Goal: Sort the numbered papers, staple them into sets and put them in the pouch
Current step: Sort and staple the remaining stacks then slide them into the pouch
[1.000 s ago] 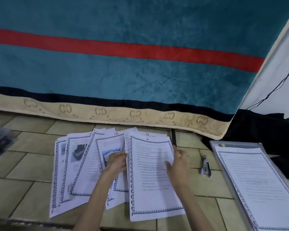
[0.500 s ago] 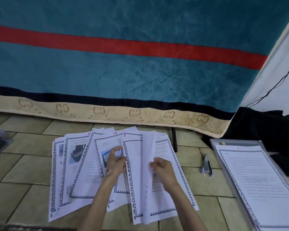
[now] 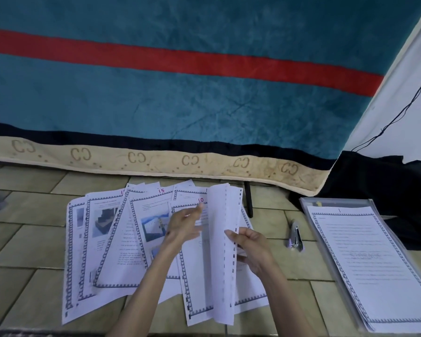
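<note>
I see the numbered papers point(image 3: 122, 239) fanned on the tiled floor point(image 3: 22, 239) at 6 o'clock. My right hand point(image 3: 250, 249) pinches a few sheets point(image 3: 219, 251) turned up on edge, thumb on their near face, fingers curled behind. My left hand point(image 3: 182, 224) rests just beside them at 9 o'clock, fingers straight on the sheet marked 10. The stapler point(image 3: 295, 237) lies at 3 o'clock, apart from the fan. Further toward 3 o'clock the clear pouch point(image 3: 336, 201) carries the sheet marked 1 point(image 3: 374, 263)
</note>
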`<state>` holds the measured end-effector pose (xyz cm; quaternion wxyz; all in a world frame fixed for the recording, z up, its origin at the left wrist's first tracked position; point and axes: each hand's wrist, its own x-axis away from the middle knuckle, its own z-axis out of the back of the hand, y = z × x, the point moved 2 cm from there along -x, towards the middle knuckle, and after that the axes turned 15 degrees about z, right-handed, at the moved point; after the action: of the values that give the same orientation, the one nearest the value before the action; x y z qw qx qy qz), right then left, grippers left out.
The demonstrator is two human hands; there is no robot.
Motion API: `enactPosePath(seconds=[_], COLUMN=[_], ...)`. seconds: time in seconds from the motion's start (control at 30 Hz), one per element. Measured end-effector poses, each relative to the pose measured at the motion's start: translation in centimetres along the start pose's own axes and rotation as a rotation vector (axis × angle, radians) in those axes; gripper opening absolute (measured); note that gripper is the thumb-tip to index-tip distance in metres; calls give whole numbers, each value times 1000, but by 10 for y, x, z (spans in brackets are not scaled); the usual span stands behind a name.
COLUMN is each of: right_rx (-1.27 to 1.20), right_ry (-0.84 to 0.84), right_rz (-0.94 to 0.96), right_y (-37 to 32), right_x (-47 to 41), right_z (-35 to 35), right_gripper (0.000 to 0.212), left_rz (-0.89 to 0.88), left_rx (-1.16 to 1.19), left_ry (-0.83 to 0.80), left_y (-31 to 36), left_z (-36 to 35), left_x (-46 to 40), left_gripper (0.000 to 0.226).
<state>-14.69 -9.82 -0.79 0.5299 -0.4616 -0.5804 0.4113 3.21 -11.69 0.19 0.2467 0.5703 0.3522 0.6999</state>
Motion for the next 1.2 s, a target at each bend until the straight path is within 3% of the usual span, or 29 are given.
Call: enactPosePath(seconds=[0.1, 0.17, 0.27, 0.37, 0.47, 0.57, 0.63, 0.73, 0.83, 0.93, 1.07, 1.2], right_rx=[-6, 3, 98, 104, 221, 351, 360, 355, 395, 417, 484, 537], right_ry=[4, 26, 79, 221, 280, 263, 208, 41, -115, -164, -168, -116], right_rz=[34, 18, 47, 132, 276, 352, 332, 254, 165, 164, 171, 244], right_y=[0, -1, -1, 2, 6, 0, -9, -24, -30, -28, -21, -16], right_x=[1, 3, 1, 0, -1, -1, 0, 3, 2, -1, -2, -7], right_z=[-7, -9, -6, 0, 11, 16, 10, -14, -34, -42, -48, -40], right_gripper=[12, 16, 23, 11, 29, 40, 36, 24, 53, 75, 66, 27], left_rz=[35, 31, 78, 58, 23, 12, 43, 150, 219, 246, 291, 280], left_rx=[-132, -189, -142, -76, -155, -210, -117, 139, 229, 272, 279, 303], left_ry=[-81, -54, -2, 83, 157, 209, 163, -62, -237, -314, -336, -307], left_y=[6, 4, -4, -10, -15, -15, -13, -10, -3, -3, -7, -8], left_z=[-9, -7, 3, 14, 18, 17, 17, 12, 5, 1, -6, -6], left_x=[-1, -2, -11, -16, -19, -18, -18, -14, -5, -6, -7, -3], left_gripper=[59, 37, 26, 45, 52, 41, 40, 35, 22, 25, 33, 26])
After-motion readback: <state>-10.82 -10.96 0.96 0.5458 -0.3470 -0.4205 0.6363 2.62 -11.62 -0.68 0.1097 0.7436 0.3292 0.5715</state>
